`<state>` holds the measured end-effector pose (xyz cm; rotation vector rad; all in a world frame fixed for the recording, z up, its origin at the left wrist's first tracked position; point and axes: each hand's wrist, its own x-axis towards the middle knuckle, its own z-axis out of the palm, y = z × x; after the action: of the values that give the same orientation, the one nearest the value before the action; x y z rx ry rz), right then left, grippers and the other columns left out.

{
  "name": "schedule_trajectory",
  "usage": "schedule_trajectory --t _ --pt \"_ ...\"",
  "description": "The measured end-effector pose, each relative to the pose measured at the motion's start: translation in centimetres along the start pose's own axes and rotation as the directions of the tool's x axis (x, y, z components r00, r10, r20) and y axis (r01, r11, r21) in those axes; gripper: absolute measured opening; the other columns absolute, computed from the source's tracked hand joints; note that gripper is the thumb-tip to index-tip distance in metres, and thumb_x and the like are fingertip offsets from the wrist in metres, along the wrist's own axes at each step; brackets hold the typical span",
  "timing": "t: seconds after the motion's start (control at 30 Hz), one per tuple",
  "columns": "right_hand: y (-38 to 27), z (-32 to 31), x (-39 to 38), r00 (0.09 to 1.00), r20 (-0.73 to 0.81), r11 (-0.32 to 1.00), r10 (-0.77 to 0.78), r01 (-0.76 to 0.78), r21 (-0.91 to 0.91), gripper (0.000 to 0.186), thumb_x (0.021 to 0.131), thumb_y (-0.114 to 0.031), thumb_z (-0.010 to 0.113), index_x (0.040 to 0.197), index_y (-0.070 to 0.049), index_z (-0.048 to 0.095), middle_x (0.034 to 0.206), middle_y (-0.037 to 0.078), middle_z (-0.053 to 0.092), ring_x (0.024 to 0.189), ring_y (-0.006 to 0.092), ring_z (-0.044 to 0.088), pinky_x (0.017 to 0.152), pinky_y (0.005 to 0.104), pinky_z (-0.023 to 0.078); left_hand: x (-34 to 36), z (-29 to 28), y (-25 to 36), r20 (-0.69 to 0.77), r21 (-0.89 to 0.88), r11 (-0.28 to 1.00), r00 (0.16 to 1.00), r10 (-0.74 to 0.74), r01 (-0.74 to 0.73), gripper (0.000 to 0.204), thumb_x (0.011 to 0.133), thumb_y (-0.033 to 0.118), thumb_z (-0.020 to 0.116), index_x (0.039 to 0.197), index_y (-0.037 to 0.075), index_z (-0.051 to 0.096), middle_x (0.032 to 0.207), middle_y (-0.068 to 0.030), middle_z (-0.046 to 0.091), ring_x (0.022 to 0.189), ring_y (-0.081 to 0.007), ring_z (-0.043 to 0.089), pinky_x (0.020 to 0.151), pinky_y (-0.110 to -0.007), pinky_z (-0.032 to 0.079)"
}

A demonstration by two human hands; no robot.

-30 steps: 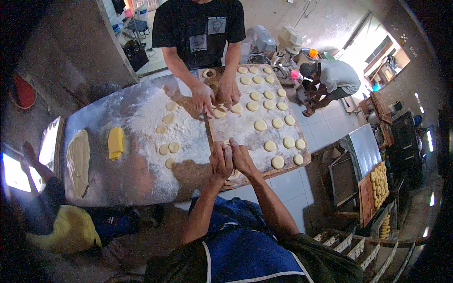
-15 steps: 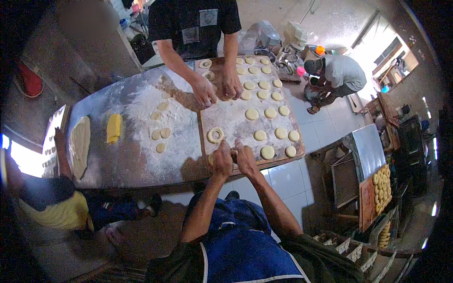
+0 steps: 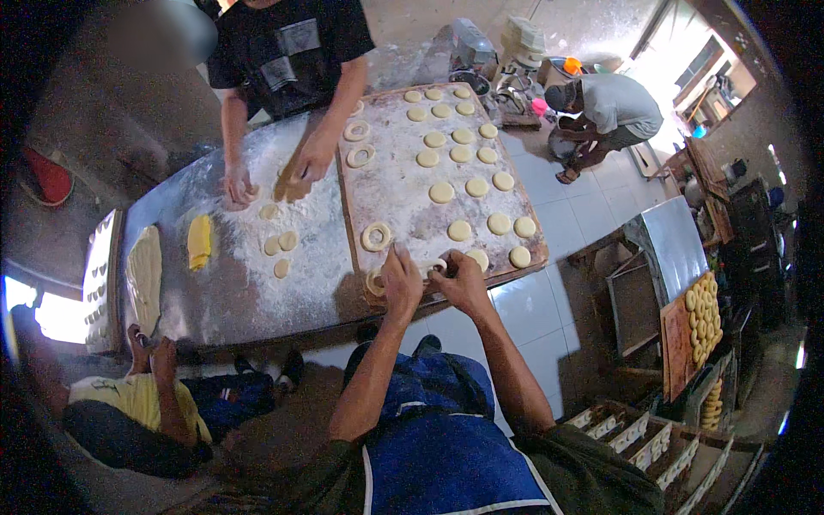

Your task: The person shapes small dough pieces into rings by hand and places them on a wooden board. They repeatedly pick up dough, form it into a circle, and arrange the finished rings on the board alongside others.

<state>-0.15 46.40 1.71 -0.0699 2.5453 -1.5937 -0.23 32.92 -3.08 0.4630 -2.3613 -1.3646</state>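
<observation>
Over the near edge of the floured board, my left hand and my right hand are close together with a dough ring between them. My right fingers are closed on the ring's side. My left hand is bent in against its other side, its fingertips partly hidden. Just left of my left hand, another dough ring lies partly covered, with a wider dough ring beyond it. Flat round dough pieces lie in rows to the right, one right beside my right hand.
Across the table, a co-worker's hands are over floured dough rounds. Left are a yellow slab and a long dough sheet, near another seated person. Someone bends over by the mixers. A ring-filled tray stands right.
My hands have drawn slightly apart, and the dough ring now shows between them. The co-worker's hands have moved left from the board to the floured table. The seated person's hands now meet by the dough sheet.
</observation>
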Motion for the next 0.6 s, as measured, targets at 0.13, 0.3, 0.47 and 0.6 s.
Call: schedule_trajectory --t 0.13,0.3,0.47,0.6 --pt "1.3 -0.6 -1.1 0.996 -0.056 0.894 -0.065 0.033 -0.446 0.046 0.073 -0.011 0.069 0.112 0.005 0.051 0.092 0.026 0.062 0.087 0.0423 0.06 0.075 0.0511 0.045 0.7 -1.3 0.8 0.273 0.502 0.83 0.955 0.114 -0.242 0.025 0.083 0.013 0.061 0.106 0.003 0.06 0.103 -0.0194 0.062 0.108 -0.0381 0.053 0.095 -0.054 0.033" --pt "3.8 -2.8 -1.7 0.908 -0.179 0.763 -0.379 0.197 -0.615 0.038 0.076 -0.005 0.062 0.111 0.006 0.05 0.105 0.029 0.057 0.099 0.0453 0.053 0.085 0.0498 0.043 2.2 -1.7 2.2 0.361 0.382 0.819 0.885 0.295 -0.428 0.028 0.086 0.019 0.06 0.111 0.007 0.06 0.11 -0.0201 0.062 0.112 -0.0401 0.052 0.095 -0.051 0.039" --pt "4.9 -2.7 0.7 0.9 -0.011 0.573 -0.436 0.268 -0.774 0.031 0.08 -0.008 0.057 0.108 0.006 0.054 0.111 0.028 0.058 0.105 0.0433 0.054 0.088 0.05 0.044 4.3 5.1 4.2 0.472 0.306 0.683 0.729 0.495 -0.663 0.026 0.089 0.021 0.055 0.104 0.0 0.059 0.107 -0.0244 0.061 0.108 -0.0402 0.056 0.09 -0.049 0.046" --pt "4.4 -3.8 2.6 0.999 -0.039 0.704 0.006 -0.032 -0.709 0.031 0.077 -0.016 0.068 0.095 0.008 0.062 0.093 0.028 0.063 0.085 0.0411 0.062 0.073 0.047 0.049 5.1 6.8 4.9 0.65 0.272 0.752 0.691 0.317 -0.601 0.027 0.087 0.016 0.054 0.104 -0.004 0.058 0.114 -0.0277 0.059 0.111 -0.0399 0.055 0.091 -0.049 0.046"
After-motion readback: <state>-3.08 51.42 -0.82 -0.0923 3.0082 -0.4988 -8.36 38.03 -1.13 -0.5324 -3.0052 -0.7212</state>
